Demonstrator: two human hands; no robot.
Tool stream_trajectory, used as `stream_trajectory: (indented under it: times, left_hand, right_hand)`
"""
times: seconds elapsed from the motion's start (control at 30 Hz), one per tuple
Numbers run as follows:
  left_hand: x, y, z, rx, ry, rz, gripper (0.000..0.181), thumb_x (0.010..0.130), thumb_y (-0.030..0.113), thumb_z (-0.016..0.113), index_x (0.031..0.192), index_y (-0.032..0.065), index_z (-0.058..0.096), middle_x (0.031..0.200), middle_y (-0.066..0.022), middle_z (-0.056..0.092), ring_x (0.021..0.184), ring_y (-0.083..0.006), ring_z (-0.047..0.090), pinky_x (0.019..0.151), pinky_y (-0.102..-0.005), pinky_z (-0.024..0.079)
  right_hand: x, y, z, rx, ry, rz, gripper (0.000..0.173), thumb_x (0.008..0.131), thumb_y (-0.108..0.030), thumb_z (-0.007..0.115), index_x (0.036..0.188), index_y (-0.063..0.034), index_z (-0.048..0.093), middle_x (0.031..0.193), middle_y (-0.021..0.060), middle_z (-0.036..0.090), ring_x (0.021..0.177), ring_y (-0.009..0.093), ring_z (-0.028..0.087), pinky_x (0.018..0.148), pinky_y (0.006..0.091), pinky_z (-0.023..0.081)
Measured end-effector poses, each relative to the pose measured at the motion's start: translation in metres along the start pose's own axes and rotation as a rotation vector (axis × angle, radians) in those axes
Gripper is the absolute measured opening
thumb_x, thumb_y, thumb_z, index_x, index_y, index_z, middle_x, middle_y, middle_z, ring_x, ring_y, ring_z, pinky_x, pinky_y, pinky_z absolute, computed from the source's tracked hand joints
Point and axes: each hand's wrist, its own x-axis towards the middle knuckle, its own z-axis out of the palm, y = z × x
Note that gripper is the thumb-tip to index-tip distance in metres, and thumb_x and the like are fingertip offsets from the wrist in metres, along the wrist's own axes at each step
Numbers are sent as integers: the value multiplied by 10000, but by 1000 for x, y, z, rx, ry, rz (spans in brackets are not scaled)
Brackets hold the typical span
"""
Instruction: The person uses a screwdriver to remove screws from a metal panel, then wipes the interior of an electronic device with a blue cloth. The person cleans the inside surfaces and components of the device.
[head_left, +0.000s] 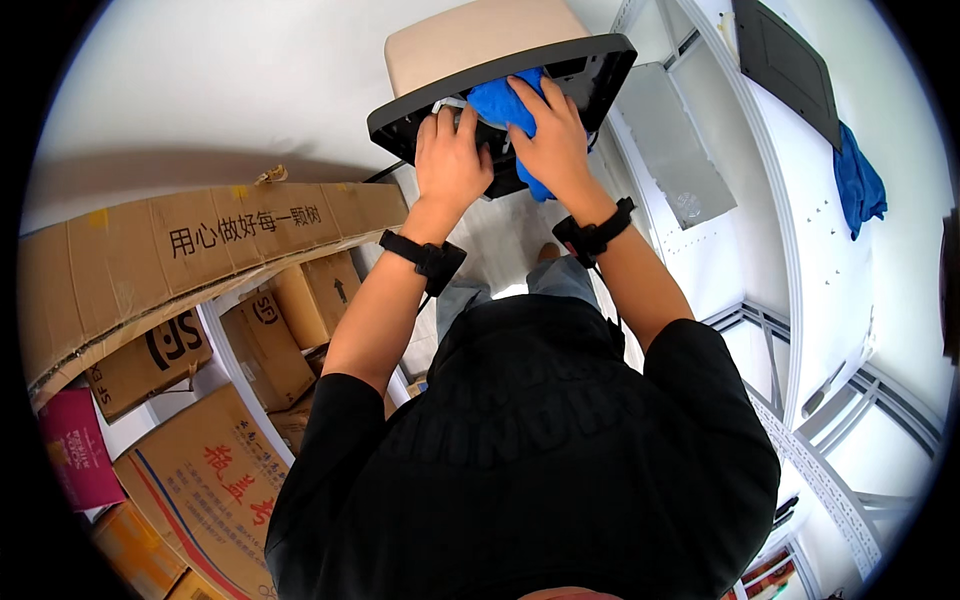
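In front of me is a large appliance with a beige body (480, 41) and a dark grey open casing (502, 66), its black inner parts showing. My right hand (553, 139) holds a bunched blue cloth (495, 101) against the inside of the casing. More of the cloth hangs below that hand. Beside it, my left hand (452, 161) reaches over the casing's inner parts with bent fingers. Whether it grips a part there cannot be made out. Both wrists wear black straps with small boxes.
To the left stand shelves of cardboard boxes (266, 349) behind a cardboard strip (225, 229). At right, white shelving (757, 150) bears a dark panel (787, 67), another blue cloth (859, 184) and a hand tool (821, 390). A grey sheet (679, 146) lies near the appliance.
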Motion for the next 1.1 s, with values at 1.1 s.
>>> stream_trajectory:
  times: [1.1]
  left_hand:
    - [4,-6,-4,-94,-27,-13,632,659,42,674,1280,97,566,1081,-150,571,1001,-344,541,935,-433,452]
  right_hand:
    - [42,19,-11,-69,-219,198,543,709,-248,667,1243,-170,603,1193,169,641,1003,396,644,847,485,545]
